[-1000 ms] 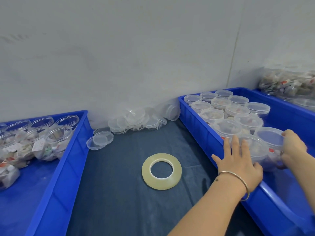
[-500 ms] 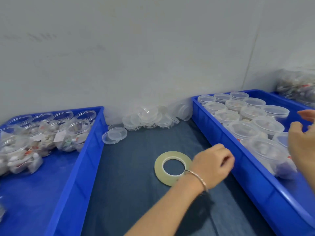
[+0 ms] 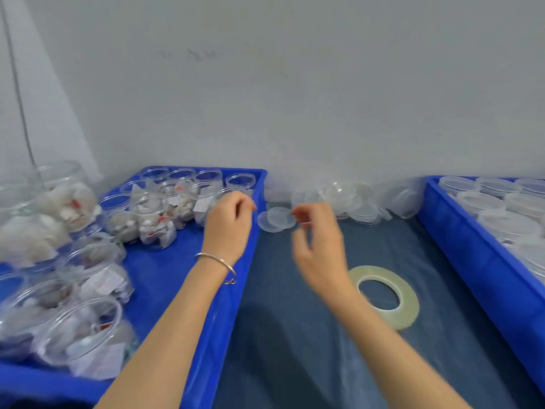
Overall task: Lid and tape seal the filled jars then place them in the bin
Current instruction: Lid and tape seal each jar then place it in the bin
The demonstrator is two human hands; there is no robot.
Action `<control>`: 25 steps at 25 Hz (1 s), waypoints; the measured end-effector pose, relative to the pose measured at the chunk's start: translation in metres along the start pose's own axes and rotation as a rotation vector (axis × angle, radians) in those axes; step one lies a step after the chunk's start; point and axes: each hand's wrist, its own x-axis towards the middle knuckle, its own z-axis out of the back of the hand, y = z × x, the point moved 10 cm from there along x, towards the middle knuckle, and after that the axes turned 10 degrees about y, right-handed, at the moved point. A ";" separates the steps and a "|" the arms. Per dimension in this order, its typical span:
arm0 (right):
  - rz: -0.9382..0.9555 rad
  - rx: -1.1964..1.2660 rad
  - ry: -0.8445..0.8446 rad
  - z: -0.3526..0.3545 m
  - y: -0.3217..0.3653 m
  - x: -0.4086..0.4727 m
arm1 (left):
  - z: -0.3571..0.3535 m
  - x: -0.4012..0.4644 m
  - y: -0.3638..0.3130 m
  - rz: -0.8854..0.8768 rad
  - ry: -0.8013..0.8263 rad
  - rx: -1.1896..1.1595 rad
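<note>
Several filled, unlidded clear jars point(image 3: 153, 214) stand and lie in the blue bin on the left point(image 3: 236, 290). My left hand point(image 3: 228, 222), with a bracelet on the wrist, hovers over that bin's far right corner. Its fingers are loosely curled beside a jar and hold nothing. My right hand point(image 3: 318, 246) is blurred in the air above the dark mat, fingers loosely bent and empty, just short of two loose clear lids point(image 3: 277, 219). A roll of clear tape point(image 3: 410, 296) lies flat on the mat, partly behind my right wrist.
A pile of clear lids point(image 3: 354, 202) lies against the wall between the bins. The blue bin on the right point(image 3: 472, 255) holds several lidded jars point(image 3: 507, 222). More filled jars point(image 3: 79, 329) lie on their sides at the near left.
The view has swung left. Both hands left the right bin and crossed the mat: the left now hovers over the left bin, the right near the loose lids.
</note>
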 end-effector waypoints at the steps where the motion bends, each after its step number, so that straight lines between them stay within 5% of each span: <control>1: -0.021 0.074 0.084 -0.039 0.011 0.003 | 0.019 -0.001 0.028 0.109 -0.050 0.032; 5: -0.117 0.127 0.424 -0.158 0.039 -0.007 | 0.072 -0.015 0.095 0.410 -0.151 0.154; 11: -0.035 -0.432 0.732 -0.205 0.035 -0.021 | 0.139 -0.048 0.056 0.220 -0.404 0.393; 13: -0.017 -0.470 0.771 -0.209 0.037 -0.023 | 0.166 -0.072 0.060 0.349 -0.488 0.589; 15: -0.007 -0.481 0.774 -0.208 0.039 -0.023 | 0.172 -0.083 0.093 0.645 -0.360 0.686; 18: -0.016 -0.483 0.786 -0.207 0.038 -0.023 | 0.143 -0.090 0.135 0.967 0.081 0.709; 25: 0.000 -0.466 0.811 -0.207 0.039 -0.025 | 0.138 -0.078 0.155 0.864 0.137 0.687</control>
